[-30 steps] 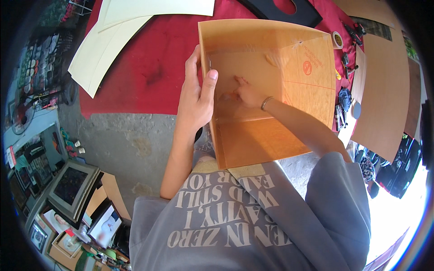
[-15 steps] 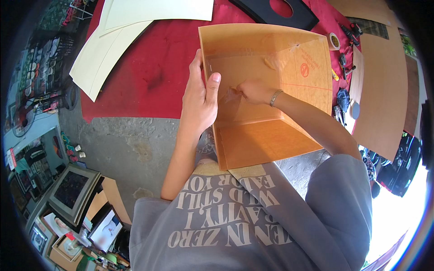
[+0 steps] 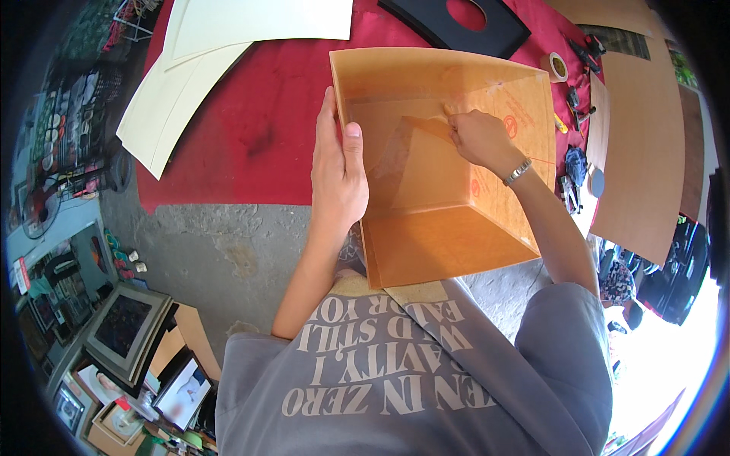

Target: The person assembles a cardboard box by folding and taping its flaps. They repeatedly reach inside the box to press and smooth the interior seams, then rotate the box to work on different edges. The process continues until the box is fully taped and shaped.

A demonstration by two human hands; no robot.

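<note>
An open cardboard box [image 3: 449, 175] of orange-brown board stood tilted against the person's front, its far end resting on the red-covered counter [image 3: 266, 129] and its opening facing up toward the head. The left hand [image 3: 340, 178] had its grip closed over the box's left wall, thumb inside and fingers wrapped outside. The right hand [image 3: 477, 137] reached into the box, its fingertips pinched together at a strip of clear tape [image 3: 414, 148] lying across the inner bottom panel; whether the tape was actually caught between them could not be told. A red round printed mark [image 3: 511, 121] showed on the inner right wall, and a metal bracelet [image 3: 517, 172] sat on the right wrist. Beyond the box, large cream sheets [image 3: 190, 83] overlapped at the counter's left end, and a black board with a round hole [image 3: 464, 23] lay at the far edge. A roll of tape [image 3: 559, 67] and small hand tools [image 3: 582, 106] lay to the right, beside flat brown cardboard sheets [image 3: 642, 144]. Below the counter the floor [image 3: 213, 251] was rough grey concrete, with framed pictures [image 3: 125, 334] stacked at the lower left.
</note>
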